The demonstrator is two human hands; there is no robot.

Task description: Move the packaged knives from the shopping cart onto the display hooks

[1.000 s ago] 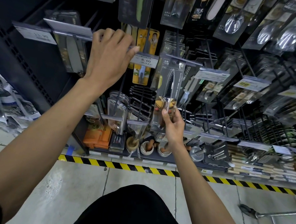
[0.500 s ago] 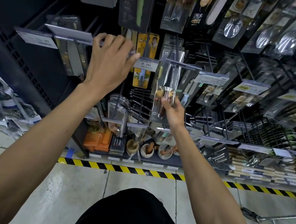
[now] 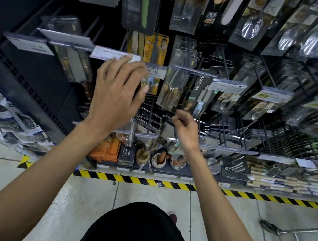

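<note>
Hanging at the left of the rack, a price tag (image 3: 32,47) marked 13.90 is facing the camera beside a packaged cleaver (image 3: 74,62). Just right of it, the left hand (image 3: 117,94) is hovering in front of the hooks with its fingers spread and relaxed, gripping nothing; its fingertips are lying at the lower edge of a white label (image 3: 106,53). Past the thumb, an 8.00 price tag (image 3: 154,72) is showing in front of a yellow package (image 3: 160,45). Next to that, the packaged knife (image 3: 170,89) is hanging on its display hook, under the clear label strip (image 3: 193,71) at the hook's tip. The right hand (image 3: 185,130) is sitting just below the package's lower edge, fingers loosely curled and holding nothing. At the bottom right, the shopping cart (image 3: 301,232) is standing on the tiled floor (image 3: 5,177), well apart from both hands.
</note>
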